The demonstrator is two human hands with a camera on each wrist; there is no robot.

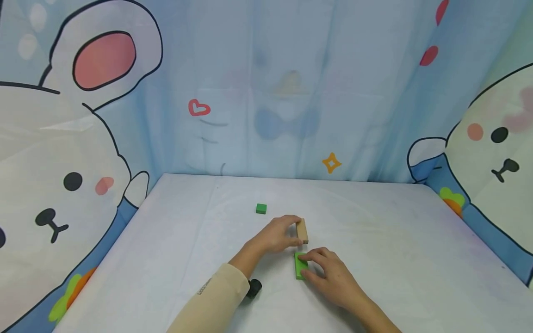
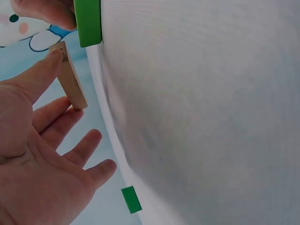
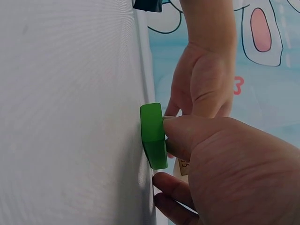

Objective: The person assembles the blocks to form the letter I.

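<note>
My left hand point(image 1: 275, 236) pinches a flat natural-wood block point(image 1: 302, 232) at its two ends, between thumb and fingers. The left wrist view shows this wooden block point(image 2: 71, 79) held by the thumb and two fingertips, the other fingers spread. Nearer to me, my right hand point(image 1: 333, 277) pinches a bright green rectangular block point(image 1: 299, 267) by its ends. In the right wrist view the green block point(image 3: 153, 136) is at the thumb, while the wooden block point(image 3: 183, 167) is mostly hidden behind the hand; small dark markings show on it.
A small dark-green block point(image 1: 261, 209) lies on the white-covered table point(image 1: 200, 231), behind and left of the left hand. A black device point(image 1: 254, 288) sits at the left wrist. The blue cartoon curtain point(image 1: 233, 138) rises behind the table's far edge.
</note>
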